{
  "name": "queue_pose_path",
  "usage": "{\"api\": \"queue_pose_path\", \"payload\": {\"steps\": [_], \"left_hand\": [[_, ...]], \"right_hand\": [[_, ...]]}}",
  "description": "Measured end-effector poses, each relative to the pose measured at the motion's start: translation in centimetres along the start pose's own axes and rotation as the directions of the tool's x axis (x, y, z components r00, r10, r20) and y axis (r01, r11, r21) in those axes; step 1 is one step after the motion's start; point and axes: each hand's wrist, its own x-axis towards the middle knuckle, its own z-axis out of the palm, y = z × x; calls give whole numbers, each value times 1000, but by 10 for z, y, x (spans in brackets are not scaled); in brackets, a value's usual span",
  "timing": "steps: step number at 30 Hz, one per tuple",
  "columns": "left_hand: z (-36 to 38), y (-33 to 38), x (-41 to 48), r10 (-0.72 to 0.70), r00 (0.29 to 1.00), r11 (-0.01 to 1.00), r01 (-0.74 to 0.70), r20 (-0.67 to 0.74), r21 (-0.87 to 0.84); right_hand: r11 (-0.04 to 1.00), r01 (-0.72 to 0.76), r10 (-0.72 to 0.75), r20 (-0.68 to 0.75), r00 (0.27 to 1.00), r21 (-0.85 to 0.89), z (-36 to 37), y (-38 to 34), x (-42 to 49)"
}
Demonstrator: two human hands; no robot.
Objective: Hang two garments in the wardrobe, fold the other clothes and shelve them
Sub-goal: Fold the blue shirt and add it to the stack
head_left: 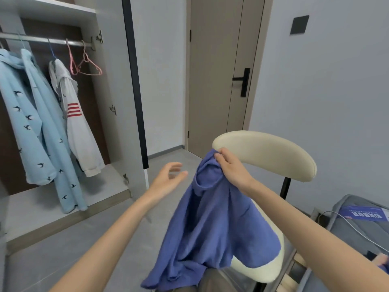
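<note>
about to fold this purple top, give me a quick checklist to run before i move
1. Grip of the right hand on the purple top: pinches its upper edge, ok.
2. Is the left hand free: open, holds nothing, ok.
3. Top clear of the chair: lower part drapes on the seat, not ok.
4. Two garments hung: light blue robe and white jacket hang on the rail, ok.
5. Shelf space for folded clothes: not shown, cannot tell.

A right hand (230,165) pinched a blue garment (212,224) above a cream chair (273,152); the left hand (168,178) hovered with fingers spread beside an open wardrobe (109,81).
</note>
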Motion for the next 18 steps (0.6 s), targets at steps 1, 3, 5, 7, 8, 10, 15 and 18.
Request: {"api": "queue_pose_path", "payload": {"steps": [1,3,5,7,8,10,15,18], "left_hand": [[2,5,-5,8,989,1000,-8,146,-3],[8,9,-11,12,936,999,0,352,-33],[17,7,-10,54,944,998,-42,325,-45],[21,5,-6,109,984,993,-102,144,-60],[21,6,-5,111,991,989,-103,77,-105],[19,4,-2,77,997,976,-74,7,-206],[16,-3,7,63,981,984,-91,-181,-151],[6,-7,12,-19,946,964,-69,-322,-259]], "right_hand": [[1000,-12,12,14,1000,7,2,-1,1],[998,-52,49,60,997,43,7,-2,4],[995,-86,79,106,991,56,10,-5,7],[993,-101,91,139,986,63,8,-7,10],[992,-112,103,159,982,50,6,-8,10],[991,-133,136,192,972,-29,-1,-8,9],[925,-61,168,262,950,-374,-7,15,7],[884,-4,187,348,919,-467,-15,25,4]]}}
